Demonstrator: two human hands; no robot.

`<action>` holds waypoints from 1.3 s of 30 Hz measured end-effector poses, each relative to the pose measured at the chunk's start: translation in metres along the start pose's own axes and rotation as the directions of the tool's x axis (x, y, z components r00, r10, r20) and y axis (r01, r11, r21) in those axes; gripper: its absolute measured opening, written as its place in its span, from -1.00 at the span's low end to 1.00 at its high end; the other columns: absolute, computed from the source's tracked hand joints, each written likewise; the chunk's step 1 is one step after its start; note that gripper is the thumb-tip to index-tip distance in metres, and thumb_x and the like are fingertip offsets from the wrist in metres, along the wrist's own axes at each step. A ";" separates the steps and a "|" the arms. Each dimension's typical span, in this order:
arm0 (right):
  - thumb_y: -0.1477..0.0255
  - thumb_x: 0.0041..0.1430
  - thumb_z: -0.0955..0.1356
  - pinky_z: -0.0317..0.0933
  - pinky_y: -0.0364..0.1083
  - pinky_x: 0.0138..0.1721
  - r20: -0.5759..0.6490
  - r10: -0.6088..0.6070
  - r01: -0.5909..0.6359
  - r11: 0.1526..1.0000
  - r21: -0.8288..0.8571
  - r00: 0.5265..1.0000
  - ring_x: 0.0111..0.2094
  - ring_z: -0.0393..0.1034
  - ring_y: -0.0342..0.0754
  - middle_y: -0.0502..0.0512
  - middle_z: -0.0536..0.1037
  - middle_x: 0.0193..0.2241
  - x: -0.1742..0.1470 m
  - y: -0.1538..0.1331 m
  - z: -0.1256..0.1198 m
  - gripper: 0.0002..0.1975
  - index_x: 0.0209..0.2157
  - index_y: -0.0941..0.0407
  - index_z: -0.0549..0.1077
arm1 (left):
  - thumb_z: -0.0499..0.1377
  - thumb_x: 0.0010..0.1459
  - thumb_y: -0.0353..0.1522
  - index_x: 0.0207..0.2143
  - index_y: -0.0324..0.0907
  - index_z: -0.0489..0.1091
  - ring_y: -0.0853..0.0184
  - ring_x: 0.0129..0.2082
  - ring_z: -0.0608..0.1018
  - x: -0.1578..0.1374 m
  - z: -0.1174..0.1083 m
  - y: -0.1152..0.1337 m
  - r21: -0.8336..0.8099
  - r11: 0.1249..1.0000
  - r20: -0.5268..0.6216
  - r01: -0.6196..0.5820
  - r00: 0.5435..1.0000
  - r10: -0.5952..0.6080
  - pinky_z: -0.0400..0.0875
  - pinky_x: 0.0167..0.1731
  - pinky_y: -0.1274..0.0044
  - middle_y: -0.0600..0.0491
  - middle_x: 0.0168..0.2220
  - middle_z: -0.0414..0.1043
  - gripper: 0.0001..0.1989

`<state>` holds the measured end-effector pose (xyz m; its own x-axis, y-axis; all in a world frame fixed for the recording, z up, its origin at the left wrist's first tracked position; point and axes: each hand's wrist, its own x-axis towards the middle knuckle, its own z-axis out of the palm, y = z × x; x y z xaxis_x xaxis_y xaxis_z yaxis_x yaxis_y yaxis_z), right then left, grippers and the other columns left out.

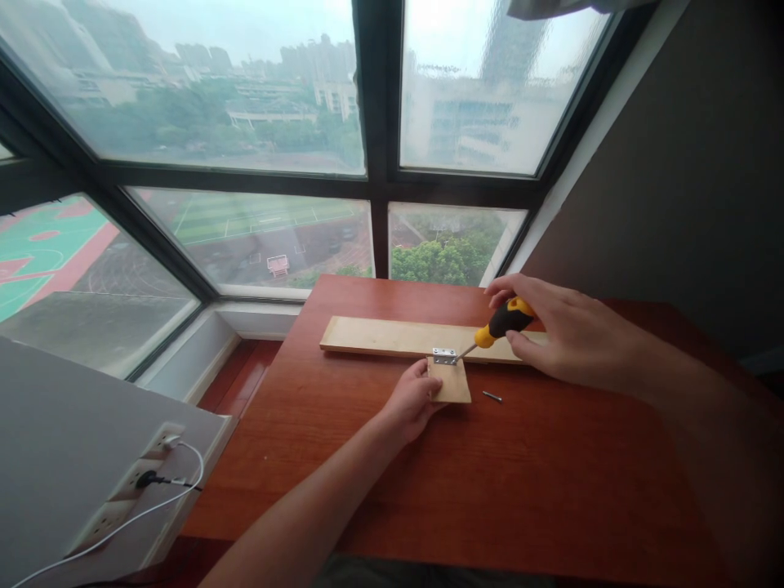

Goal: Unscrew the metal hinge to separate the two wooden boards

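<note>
screw [492, 397] on table [520, 482] | right of small board [452, 389] | long board [380, 335] behind

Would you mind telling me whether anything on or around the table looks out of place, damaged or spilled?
Nothing looks spilled or visibly damaged. Only a thin grey metal screw or pin seems stray: it lies loose on the reddish-brown wooden table, unheld, right of the small pale wooden piece in the left hand.

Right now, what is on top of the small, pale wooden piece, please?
A silver metal hinge at the far edge of the piece, and the thumb of the left hand; what lies beneath is hidden.
</note>
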<state>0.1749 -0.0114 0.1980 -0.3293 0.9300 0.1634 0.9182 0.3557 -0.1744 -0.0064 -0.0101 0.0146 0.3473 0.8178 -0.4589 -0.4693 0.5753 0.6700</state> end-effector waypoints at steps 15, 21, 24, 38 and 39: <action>0.39 0.10 0.29 0.23 -0.08 -0.33 -0.037 0.022 -0.022 1.000 0.000 0.999 -0.18 0.48 0.02 0.03 0.55 -0.05 0.000 -0.001 0.000 -0.60 0.01 0.01 0.34 | 0.15 -0.11 -0.63 -0.15 -0.23 0.40 0.25 -0.26 0.57 -0.001 0.001 0.000 -0.006 1.000 -0.005 0.000 1.000 0.000 0.53 -0.32 0.47 -0.12 -0.16 0.52 -0.59; 0.07 0.25 0.21 0.09 -0.04 -0.51 -0.160 0.171 -0.219 0.909 -0.356 0.972 -0.48 0.45 0.11 0.11 0.58 -0.43 0.003 -0.003 0.007 -0.61 -0.13 0.04 0.44 | 0.16 -0.09 -0.62 -0.14 -0.23 0.39 0.25 -0.26 0.57 0.000 0.000 -0.001 0.008 1.000 -0.014 -0.001 1.000 0.001 0.53 -0.32 0.48 -0.12 -0.14 0.52 -0.60; 0.22 0.21 0.26 0.15 -0.05 -0.45 -0.128 0.120 -0.145 0.967 -0.212 0.985 -0.40 0.47 0.06 0.07 0.60 -0.31 0.002 -0.003 0.006 -0.72 -0.11 0.03 0.42 | 0.15 -0.09 -0.61 -0.14 -0.24 0.39 0.25 -0.27 0.57 0.000 -0.002 -0.002 0.016 1.000 -0.008 -0.003 1.000 0.003 0.53 -0.33 0.47 -0.13 -0.14 0.51 -0.60; 0.08 0.20 0.26 0.09 -0.05 -0.50 -0.126 0.194 -0.220 0.943 -0.251 0.973 -0.45 0.46 0.11 0.09 0.58 -0.44 0.001 -0.014 0.003 -0.65 -0.15 0.02 0.43 | 0.15 -0.11 -0.61 -0.14 -0.22 0.39 0.22 -0.23 0.58 0.001 -0.002 -0.002 0.015 1.000 -0.005 -0.008 1.000 0.008 0.52 -0.32 0.46 -0.12 -0.12 0.50 -0.58; 0.16 0.18 0.29 0.12 -0.05 -0.47 -0.104 0.176 -0.193 0.964 -0.182 0.979 -0.40 0.47 0.09 0.06 0.60 -0.36 0.001 -0.012 0.002 -0.70 -0.12 0.01 0.42 | 0.15 -0.11 -0.61 -0.15 -0.22 0.39 0.22 -0.23 0.58 0.001 -0.002 -0.002 0.013 1.000 -0.004 -0.010 1.000 0.010 0.52 -0.32 0.46 -0.13 -0.12 0.50 -0.59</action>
<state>0.1628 -0.0152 0.1982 -0.1377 0.9633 0.2305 0.9889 0.1469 -0.0233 -0.0068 -0.0107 0.0118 0.3398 0.8233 -0.4547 -0.4617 0.5672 0.6820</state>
